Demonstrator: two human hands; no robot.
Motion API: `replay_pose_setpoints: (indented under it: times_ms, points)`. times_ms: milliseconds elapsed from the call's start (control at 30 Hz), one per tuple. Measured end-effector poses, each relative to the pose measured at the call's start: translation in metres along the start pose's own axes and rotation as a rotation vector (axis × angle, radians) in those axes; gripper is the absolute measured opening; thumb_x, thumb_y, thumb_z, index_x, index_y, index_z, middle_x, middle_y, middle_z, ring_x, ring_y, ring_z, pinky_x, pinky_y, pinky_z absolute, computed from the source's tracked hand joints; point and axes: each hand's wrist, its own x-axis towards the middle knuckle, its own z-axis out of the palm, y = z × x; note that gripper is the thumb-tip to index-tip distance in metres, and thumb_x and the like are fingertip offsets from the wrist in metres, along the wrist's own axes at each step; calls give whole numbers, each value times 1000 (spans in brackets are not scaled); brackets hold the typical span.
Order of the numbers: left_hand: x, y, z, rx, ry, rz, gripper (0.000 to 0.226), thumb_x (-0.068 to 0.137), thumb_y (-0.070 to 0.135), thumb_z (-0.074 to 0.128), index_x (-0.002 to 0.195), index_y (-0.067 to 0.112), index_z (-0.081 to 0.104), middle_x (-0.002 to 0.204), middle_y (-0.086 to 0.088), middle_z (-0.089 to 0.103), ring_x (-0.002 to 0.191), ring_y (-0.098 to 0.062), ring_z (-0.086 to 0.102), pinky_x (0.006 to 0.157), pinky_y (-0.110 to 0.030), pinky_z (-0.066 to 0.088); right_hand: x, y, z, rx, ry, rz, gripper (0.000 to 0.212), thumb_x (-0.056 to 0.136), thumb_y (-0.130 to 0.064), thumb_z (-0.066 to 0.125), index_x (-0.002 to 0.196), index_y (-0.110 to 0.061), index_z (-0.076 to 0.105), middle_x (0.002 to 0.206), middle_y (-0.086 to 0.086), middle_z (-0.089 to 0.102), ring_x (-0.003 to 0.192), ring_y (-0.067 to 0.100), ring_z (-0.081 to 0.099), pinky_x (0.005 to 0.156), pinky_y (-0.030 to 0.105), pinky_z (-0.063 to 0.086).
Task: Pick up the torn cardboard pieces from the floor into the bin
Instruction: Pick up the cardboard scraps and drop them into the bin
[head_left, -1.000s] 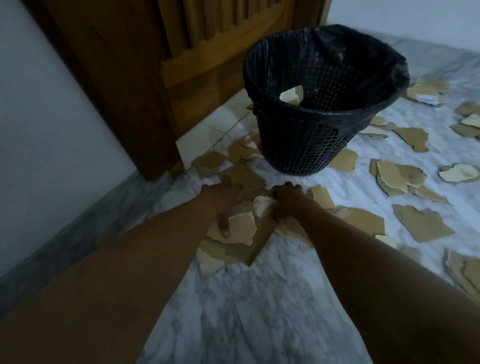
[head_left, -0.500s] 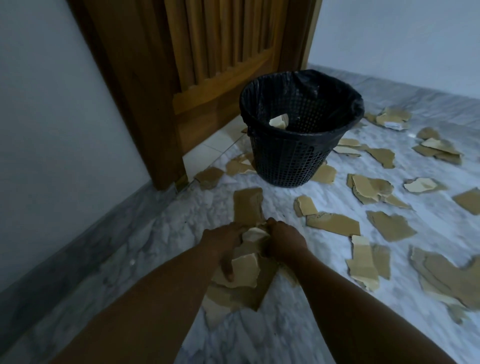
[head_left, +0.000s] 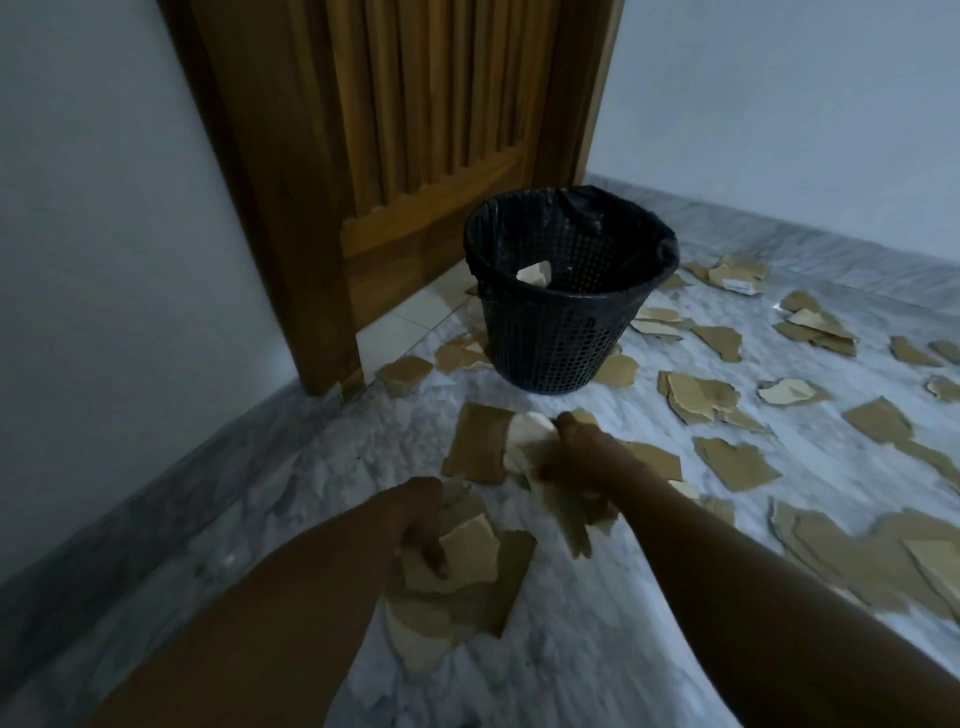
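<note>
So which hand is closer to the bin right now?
Right. The right hand is just short of the bin; the left hand is farther back.

We saw only our own two arms, reaching in from the lower edge of the view. Both were bare from as far up as the frame showed down to the wrists: no sleeves, no cuffs. Our left hand (head_left: 415, 519) wore no glove, and we could make out no ring on it and no watch or band at its wrist. Our right hand (head_left: 576, 457) was ungloved as well, with nothing at the wrist. The light was dim and the right hand somewhat blurred, so finer detail such as nails or marks we could not tell.
</note>
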Motion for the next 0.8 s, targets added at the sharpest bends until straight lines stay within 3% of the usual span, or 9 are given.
replay_pose_setpoints:
  times_ms: [100, 167, 267, 333, 467, 633, 700, 767, 800]
  points:
    - [-14, -7, -47, -84, -28, 10, 70, 71, 48, 84, 118, 8, 52, 106, -7, 63, 89, -23, 64, 76, -35, 55, 0, -27, -60, 95, 121, -117, 70, 86, -36, 74, 141, -11, 39, 129, 16, 59, 112, 29, 60, 92, 40, 52]
    - [-32, -14, -96, -136, 29, -26, 65, 70, 50, 84, 113, 12, 54, 91, -4, 62, 76, -19, 62, 60, -31, 54, -1, -47, -103, 168, 234, -218, 81, 81, -42, 78, 142, -11, 35, 135, 15, 57, 117, 30, 57, 90, 36, 48]
    - [-65, -17, -177, -489, 146, -7, 61, 70, 33, 87, 118, 15, 55, 109, -9, 63, 99, -29, 62, 79, -46, 59, 2, -72, -174, 197, 390, -329, 92, 77, -49, 81, 146, -15, 31, 141, 12, 53, 124, 30, 54, 93, 38, 47]
    - [-94, -8, -227, -741, 196, 73, 42, 79, 19, 80, 116, 19, 59, 118, -10, 63, 110, -31, 59, 95, -50, 51, 4, -84, -220, 240, 452, -372, 87, 82, -47, 77, 149, -17, 30, 140, 10, 53, 125, 30, 53, 95, 40, 49]
    - [-118, 37, -290, -1071, 506, 251, 42, 91, 15, 68, 129, 18, 50, 118, -5, 60, 106, -26, 58, 83, -44, 54, 9, -90, -276, 299, 613, -400, 75, 93, -40, 65, 151, -15, 24, 139, 10, 53, 123, 28, 54, 89, 32, 45]
    - [-73, 99, -289, -1369, 739, 355, 43, 97, 21, 59, 138, 18, 45, 127, -6, 57, 113, -28, 57, 91, -47, 55, 40, -70, -260, 622, 964, -479, 74, 95, -55, 40, 154, -25, 8, 144, 15, 49, 120, 30, 58, 100, 50, 50]
    - [-58, 115, -288, -1396, 755, 342, 40, 98, 22, 56, 137, 17, 47, 127, -7, 58, 111, -27, 58, 91, -46, 56, 54, -63, -246, 776, 1064, -444, 67, 102, -44, 37, 157, -25, 4, 156, 7, 34, 132, 14, 46, 109, 36, 40]
    - [-49, 127, -291, -1372, 726, 346, 37, 100, 23, 53, 135, 16, 47, 125, -7, 58, 108, -26, 59, 91, -44, 55, 65, -58, -234, 828, 1153, -424, 64, 104, -31, 37, 158, -18, 6, 153, -1, 31, 125, -7, 37, 105, 14, 30]
    - [-46, 132, -291, -1328, 688, 341, 37, 100, 24, 51, 136, 15, 46, 124, -7, 59, 106, -26, 59, 90, -43, 56, 74, -52, -228, 819, 1126, -408, 63, 104, -29, 38, 158, -18, 7, 148, -4, 33, 122, -9, 39, 103, 10, 30]
